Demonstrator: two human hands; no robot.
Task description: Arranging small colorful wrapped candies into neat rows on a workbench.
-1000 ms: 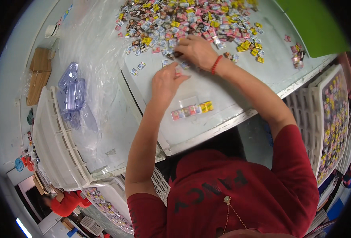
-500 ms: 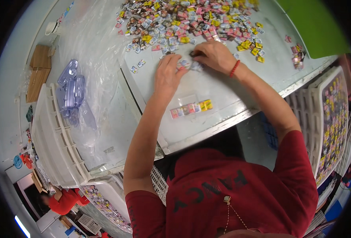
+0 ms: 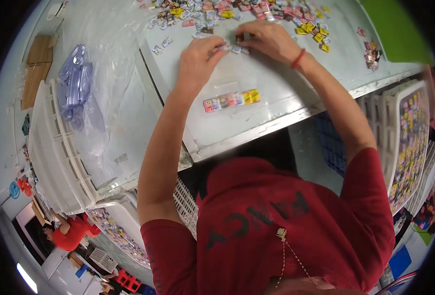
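Note:
Between the thumb and fingertips of my left hand (image 3: 198, 61) is a small whitish packet (image 3: 224, 47). To its right, my right hand (image 3: 272, 43) has its fingers curled and closed on a small dark packet (image 3: 238, 38). A couple of small white and blue packets (image 3: 240, 50) lie on the table between the hands. Nearer to me, a row of small packets (image 3: 231, 100), pink, white and yellow, lies side by side, apparently in a clear tray. Beyond my hands spreads a loose heap of mixed small packets (image 3: 227, 14).
Clear plastic sheeting (image 3: 114, 64) and purplish clear plastic trays (image 3: 75, 83) lie at the left. White crates (image 3: 62, 147) line the left side; a filled tray (image 3: 408, 142) stands at the right. A green board (image 3: 399, 29) is at the far right. Another person in red (image 3: 70, 233) is in the background.
The view has shifted, so the table sits higher in the picture. My left hand's fingers have closed on a whitish packet. The packet row stays on the table.

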